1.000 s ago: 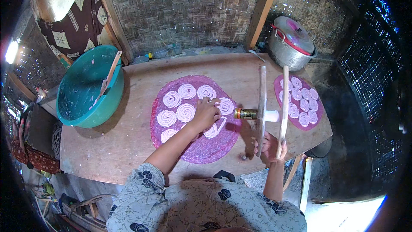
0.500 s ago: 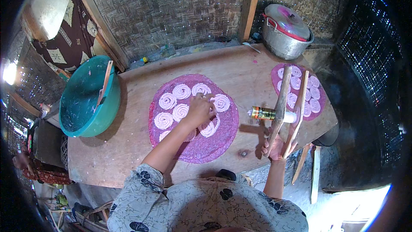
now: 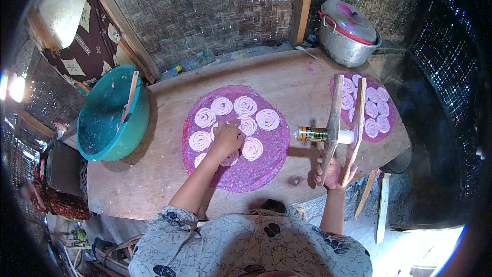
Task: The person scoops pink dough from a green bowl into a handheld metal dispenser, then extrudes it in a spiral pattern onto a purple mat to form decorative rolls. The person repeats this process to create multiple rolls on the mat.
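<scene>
My left hand point(image 3: 227, 138) bends its fingers down over pale pink piped spirals point(image 3: 252, 148) on a round magenta sheet point(image 3: 261, 172); what its fingertips hold, if anything, is hidden. To the right, my right hand point(image 3: 333, 174) grips the lower ends of a wooden press point(image 3: 334, 107) made of two long bars. A printed metal cylinder point(image 3: 312, 134) with a pale nozzle and a white tube point(image 3: 344, 136) lies crosswise through it, the nozzle pointing left toward the sheet.
A wooden table point(image 3: 128, 190) bears a teal basin point(image 3: 95, 123) with a stick at left, a second sheet point(image 3: 384, 128) of spirals at right, and a lidded metal pot point(image 3: 346, 46) behind it. Woven walls point(image 3: 195, 10) enclose it. Someone in red patterned clothing point(image 3: 61, 205) is at far left.
My left hand has moved left from the right-hand spirals to the middle ones. The loose strand on the lower right spiral now lies round. The press in my right hand has shifted right.
</scene>
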